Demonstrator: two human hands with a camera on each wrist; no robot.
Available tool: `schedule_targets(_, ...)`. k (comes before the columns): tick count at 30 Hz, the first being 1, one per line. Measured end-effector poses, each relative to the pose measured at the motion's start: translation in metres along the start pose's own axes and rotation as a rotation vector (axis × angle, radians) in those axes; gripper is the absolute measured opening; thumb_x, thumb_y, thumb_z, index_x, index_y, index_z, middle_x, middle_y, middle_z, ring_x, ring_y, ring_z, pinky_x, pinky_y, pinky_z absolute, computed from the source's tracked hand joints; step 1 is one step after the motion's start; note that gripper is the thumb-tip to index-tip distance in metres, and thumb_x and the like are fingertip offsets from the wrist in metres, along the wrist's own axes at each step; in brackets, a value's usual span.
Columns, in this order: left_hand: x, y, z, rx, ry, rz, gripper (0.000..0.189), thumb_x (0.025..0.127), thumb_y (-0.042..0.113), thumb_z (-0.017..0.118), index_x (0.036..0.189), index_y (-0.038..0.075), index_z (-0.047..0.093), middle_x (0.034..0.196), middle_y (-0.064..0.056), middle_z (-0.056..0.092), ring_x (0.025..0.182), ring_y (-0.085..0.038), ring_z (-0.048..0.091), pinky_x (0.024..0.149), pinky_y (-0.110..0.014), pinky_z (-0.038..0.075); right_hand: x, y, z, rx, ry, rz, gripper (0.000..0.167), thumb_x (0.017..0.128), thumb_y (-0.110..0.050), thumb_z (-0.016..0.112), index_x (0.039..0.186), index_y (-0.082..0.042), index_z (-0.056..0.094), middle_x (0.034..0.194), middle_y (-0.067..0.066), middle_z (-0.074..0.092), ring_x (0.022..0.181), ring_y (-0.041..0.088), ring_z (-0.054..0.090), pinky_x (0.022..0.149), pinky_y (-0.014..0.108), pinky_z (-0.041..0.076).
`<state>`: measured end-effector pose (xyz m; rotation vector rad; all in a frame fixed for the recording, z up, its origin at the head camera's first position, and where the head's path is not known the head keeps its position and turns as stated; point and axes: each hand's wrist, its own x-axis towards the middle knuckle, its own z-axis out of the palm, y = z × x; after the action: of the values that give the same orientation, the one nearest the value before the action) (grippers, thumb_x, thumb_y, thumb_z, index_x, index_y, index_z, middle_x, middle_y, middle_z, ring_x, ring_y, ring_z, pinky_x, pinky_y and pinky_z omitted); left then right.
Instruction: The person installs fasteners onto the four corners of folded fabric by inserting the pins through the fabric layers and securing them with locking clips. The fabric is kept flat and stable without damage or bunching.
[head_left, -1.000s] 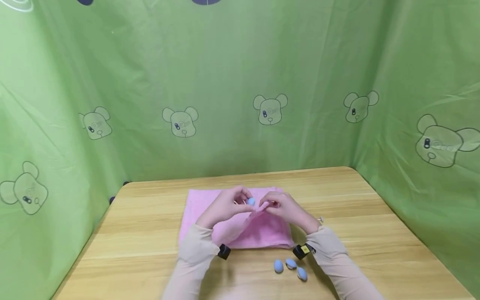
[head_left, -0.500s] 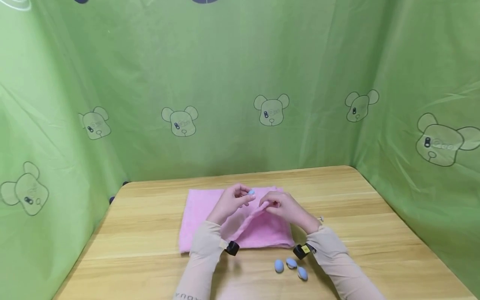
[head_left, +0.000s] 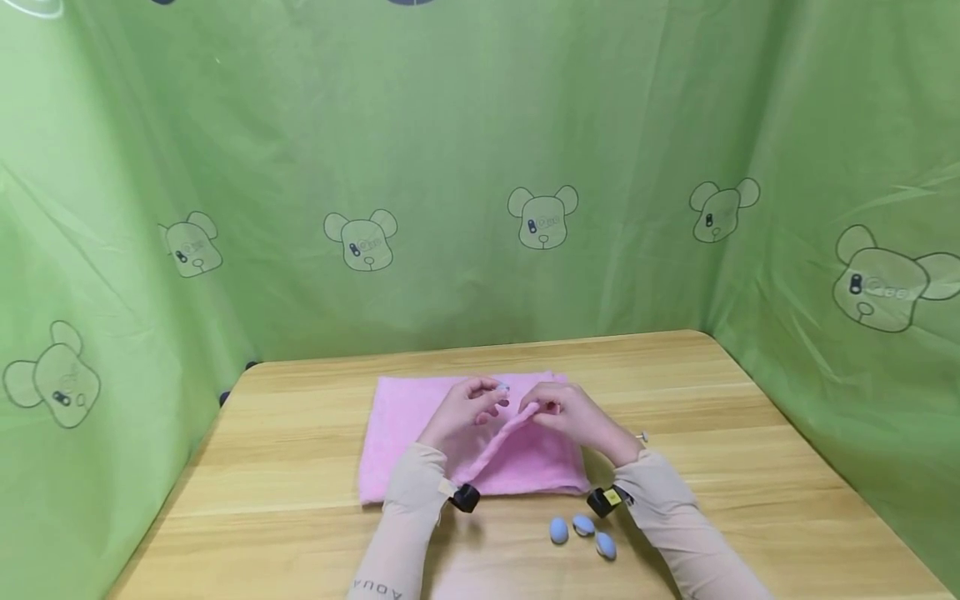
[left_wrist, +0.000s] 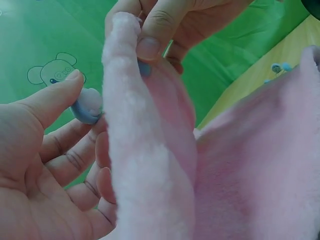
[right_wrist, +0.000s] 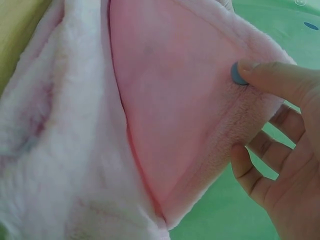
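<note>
A folded pink plush cloth lies on the table, one corner lifted toward the hands. My right hand pinches that raised edge. In the right wrist view its thumb presses a small blue round button-like piece against the cloth's inner side. Just left of the raised edge, my left hand holds a blue oval fastener cap with a whitish inside between thumb and fingers. In the left wrist view the cap is beside the plush fold; whether it touches cannot be told.
Several blue oval fastener pieces lie on the wooden table in front of the cloth. A small pin-like piece with a pale head lies behind the right wrist. Green curtain walls enclose the table's back and sides.
My left hand has drawn back from the raised cloth edge, and the blue cap in it has turned and shows less in the head view. The right hand stays on the cloth.
</note>
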<state>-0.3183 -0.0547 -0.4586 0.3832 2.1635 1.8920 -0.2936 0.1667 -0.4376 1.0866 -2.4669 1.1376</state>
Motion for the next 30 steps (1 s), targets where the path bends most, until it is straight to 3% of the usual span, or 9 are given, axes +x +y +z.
schedule_targets(10,-0.0009,0.0008,0.0054,-0.051,-0.031,-0.021,0.031,0.090,0.029,0.068,0.116,0.012,0.065,0.104,-0.001,0.071,0.087,-0.013,0.062,0.073,-0.024,0.050,0.0004,0.0010,0.0018,0.041,-0.040,0.053,0.021,0.082,0.003,0.071,0.096,-0.013,0.072,0.091,0.002,0.073,0.076,0.001,0.055,0.070,0.021,0.048)
schedule_targets(30,-0.0010,0.0026,0.0055,-0.029,-0.033,-0.012,0.033,0.090,0.029,0.068,0.117,0.011,0.065,0.104,-0.001,0.071,0.086,-0.013,0.061,0.076,-0.027,0.051,-0.0004,-0.0011,0.0003,0.006,-0.024,0.024,0.019,0.081,0.001,0.071,0.095,-0.012,0.072,0.090,0.001,0.073,0.077,0.001,0.056,0.070,0.021,0.050)
